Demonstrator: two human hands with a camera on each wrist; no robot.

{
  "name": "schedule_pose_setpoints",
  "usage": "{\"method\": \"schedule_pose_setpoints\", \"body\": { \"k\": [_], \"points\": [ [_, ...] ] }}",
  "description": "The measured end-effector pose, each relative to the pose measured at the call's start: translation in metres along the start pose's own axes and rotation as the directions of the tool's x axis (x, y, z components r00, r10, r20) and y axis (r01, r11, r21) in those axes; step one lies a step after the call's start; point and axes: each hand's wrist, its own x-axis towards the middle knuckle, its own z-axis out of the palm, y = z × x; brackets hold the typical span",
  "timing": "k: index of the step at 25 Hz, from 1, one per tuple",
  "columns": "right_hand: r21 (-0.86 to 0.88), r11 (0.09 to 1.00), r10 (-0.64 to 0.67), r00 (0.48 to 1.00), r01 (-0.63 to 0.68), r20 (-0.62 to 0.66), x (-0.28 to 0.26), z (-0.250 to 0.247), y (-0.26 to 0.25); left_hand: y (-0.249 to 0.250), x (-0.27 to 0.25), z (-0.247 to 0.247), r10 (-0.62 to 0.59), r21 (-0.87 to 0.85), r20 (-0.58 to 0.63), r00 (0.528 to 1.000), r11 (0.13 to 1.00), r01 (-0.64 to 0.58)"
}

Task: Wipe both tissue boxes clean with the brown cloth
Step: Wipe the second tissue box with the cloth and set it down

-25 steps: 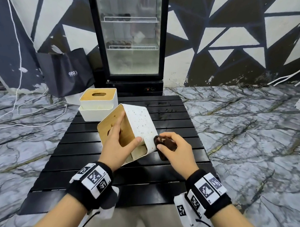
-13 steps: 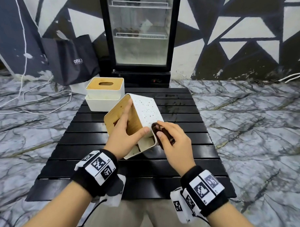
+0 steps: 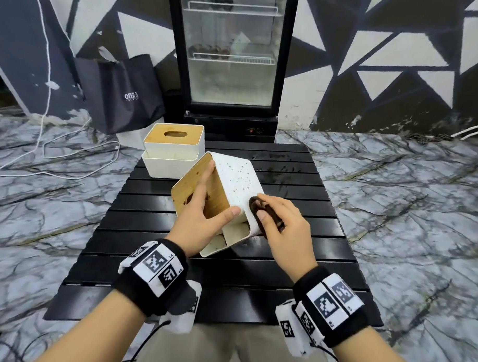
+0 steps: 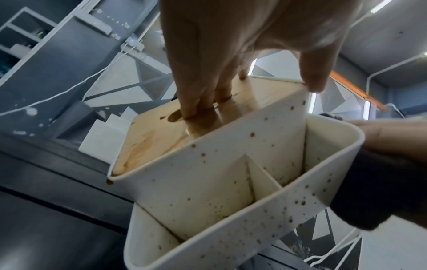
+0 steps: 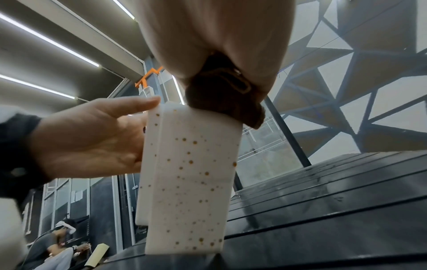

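A white tissue box (image 3: 236, 180) with a wooden lid and brown spots stands tilted on its edge on the black slatted table (image 3: 297, 264). My left hand (image 3: 201, 214) holds it, fingers in the lid's slot (image 4: 184, 113) and thumb on the corner. My right hand (image 3: 279, 225) grips the bunched brown cloth (image 3: 261, 208) and presses it against the box's spotted side (image 5: 191, 173); the cloth (image 5: 221, 98) sits near that side's upper edge. A second white tissue box (image 3: 174, 148) with a wooden lid stands upright at the table's back left.
A glass-door fridge (image 3: 231, 58) stands behind the table. A black shopping bag (image 3: 121, 92) leans at the back left, with white cables (image 3: 70, 158) on the marble floor. Other people (image 5: 62, 243) show in the right wrist view.
My right hand has brought the cloth from beside the box onto its spotted side and slid it up a little. The left hand keeps the same hold on the tilted box.
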Motion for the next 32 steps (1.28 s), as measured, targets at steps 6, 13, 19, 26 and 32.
{"method": "schedule_pose_setpoints", "body": {
  "k": [6,13,19,26,32],
  "points": [
    [-0.032,0.997,-0.064,0.997,0.065,0.029,0.003,0.003,-0.012,0.001,0.002,-0.003,0.016,0.027,0.066,0.998,0.999,-0.018],
    [-0.005,1.000,0.001,1.000,-0.001,0.018,0.007,0.000,-0.001,0.000,0.003,-0.004,0.006,-0.004,0.068,0.998,1.000,-0.006],
    [0.000,0.995,-0.097,0.993,0.097,0.073,0.017,-0.001,-0.017,-0.002,0.008,0.001,0.056,0.044,0.167,0.984,0.997,-0.064],
    [-0.008,0.989,-0.146,0.985,0.147,0.095,0.013,0.001,-0.019,-0.004,0.010,-0.002,0.055,0.020,0.162,0.985,0.998,-0.059],
    [0.009,0.994,-0.107,0.990,0.106,0.094,0.016,-0.001,-0.015,-0.004,0.009,-0.004,0.048,0.020,0.162,0.986,0.998,-0.052]
  ]
}}
